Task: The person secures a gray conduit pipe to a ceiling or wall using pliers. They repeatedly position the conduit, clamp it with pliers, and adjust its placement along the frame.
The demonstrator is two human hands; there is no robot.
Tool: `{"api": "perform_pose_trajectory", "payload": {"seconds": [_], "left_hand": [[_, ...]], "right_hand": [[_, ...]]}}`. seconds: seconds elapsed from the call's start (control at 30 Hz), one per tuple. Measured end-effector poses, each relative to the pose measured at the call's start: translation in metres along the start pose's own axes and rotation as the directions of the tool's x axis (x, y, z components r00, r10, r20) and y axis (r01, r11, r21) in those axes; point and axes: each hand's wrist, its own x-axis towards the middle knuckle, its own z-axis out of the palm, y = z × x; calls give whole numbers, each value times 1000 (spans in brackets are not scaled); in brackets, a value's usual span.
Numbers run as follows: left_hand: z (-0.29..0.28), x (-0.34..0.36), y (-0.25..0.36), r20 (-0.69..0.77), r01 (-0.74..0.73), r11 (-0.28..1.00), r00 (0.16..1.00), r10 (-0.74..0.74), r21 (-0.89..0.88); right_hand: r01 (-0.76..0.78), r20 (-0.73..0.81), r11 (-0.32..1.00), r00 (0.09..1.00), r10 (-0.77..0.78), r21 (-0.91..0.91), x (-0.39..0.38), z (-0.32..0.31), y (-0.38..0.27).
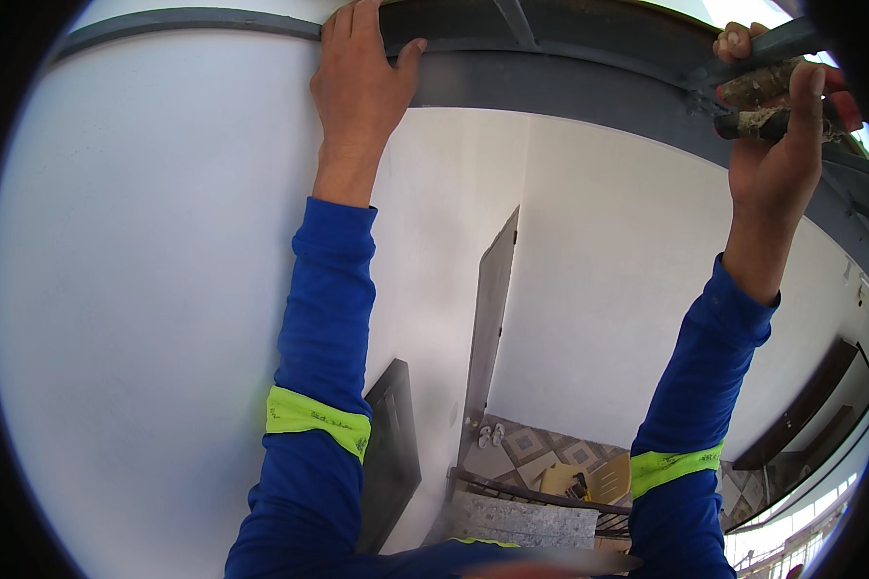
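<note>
High at the top of the view, my left hand [365, 82] grips the edge of a grey metal beam [560, 77]. Its fingers reach over the edge and its thumb stands apart against the beam's face. My right hand [777, 169] is raised at the upper right, closed around a dark, rod-shaped thing [758, 124] crusted with dirt. Just above it lies a similar crusted piece [761, 85], with red parts showing beside them; their kind is unclear. Fingertips [734, 43] curl over a grey bar further up; whose they are I cannot tell.
White walls [145, 241] surround me. Well below are a patterned tile floor [531, 449], a pair of shoes [491, 434], a yellow piece [570, 480] with a dark tool on it, and a dark railing [531, 492]. A grey door [492, 309] and a dark panel [393, 454] stand along the wall.
</note>
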Motion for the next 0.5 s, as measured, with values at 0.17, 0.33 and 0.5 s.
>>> {"api": "perform_pose_trajectory", "payload": {"seconds": [0.17,0.33,0.5], "left_hand": [[1,0,0,-20,-27,1000,999,27,-11],[1,-1,-1,-10,-7,1000,1000,7,-14],[2,-1,-1,-14,-12,1000,1000,12,-20]], "right_hand": [[-3,2,1000,1000,3,21,0,0,1],[-4,-8,1000,1000,4,13,-1,0,0],[-1,5,1000,1000,1,20,0,0,1]]}}
